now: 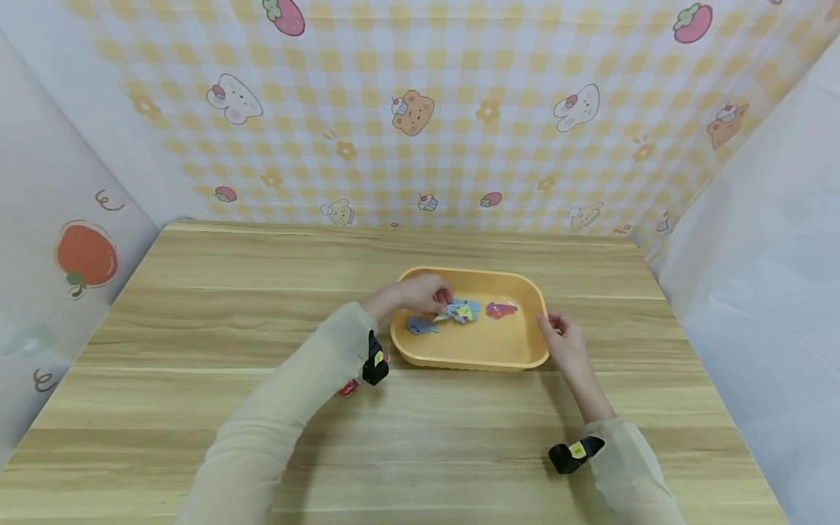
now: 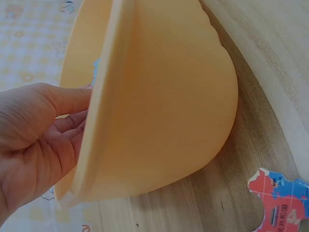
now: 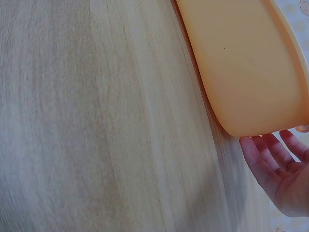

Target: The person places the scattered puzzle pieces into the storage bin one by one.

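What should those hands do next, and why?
Perhaps the left hand should lift out the blue-and-yellow piece, as it lies right beside that hand in the yellow tray, whose rim the right hand touches and could keep steady.

Pale cream sleeves (image 1: 282, 408), black wrist cameras (image 1: 375, 371), small yellow marks (image 1: 577, 450), perhaps stickers.

The left hand (image 2: 41, 128) reaches into the yellow tub (image 2: 169, 96); a red-and-blue piece (image 2: 277, 198) lies outside.

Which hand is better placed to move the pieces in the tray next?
Probably the left hand: it reaches inside the yellow tray, beside the blue pieces, while the right hand touches the tray's right end.
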Motion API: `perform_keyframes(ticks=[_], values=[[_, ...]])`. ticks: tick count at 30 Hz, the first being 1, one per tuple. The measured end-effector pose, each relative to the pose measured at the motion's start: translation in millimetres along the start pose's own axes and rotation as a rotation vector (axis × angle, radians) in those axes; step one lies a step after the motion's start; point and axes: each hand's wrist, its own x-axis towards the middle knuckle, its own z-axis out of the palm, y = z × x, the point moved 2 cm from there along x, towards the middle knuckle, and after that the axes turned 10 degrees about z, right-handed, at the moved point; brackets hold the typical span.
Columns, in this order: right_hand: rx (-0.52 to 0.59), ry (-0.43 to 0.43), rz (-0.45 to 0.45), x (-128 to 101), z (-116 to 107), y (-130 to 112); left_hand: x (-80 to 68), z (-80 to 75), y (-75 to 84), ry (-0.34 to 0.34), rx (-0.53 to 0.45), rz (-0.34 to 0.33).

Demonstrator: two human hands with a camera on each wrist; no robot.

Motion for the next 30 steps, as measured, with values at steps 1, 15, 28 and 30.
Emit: perform_keyframes(ticks=[1, 15, 28, 30], values=[[-0.005, -0.005, 0.000, 0, 0, 0, 0.7, 0.5, 0.6, -0.007, -0.001, -0.006], [0.007, -0.017, 0.005, -1, 2, 2, 7.4, 11.5, 2.0, -0.064, -0.105, -0.069], [0.011, 0.006, 0.007, -2, 1, -1, 27.4, 24.6, -22.6, -0.102, -0.179, -0.046], [0.012, 0.003, 0.013, -1, 0, -1, 23.9, 23.7, -18.8, -0.100, -0.164, -0.037]])
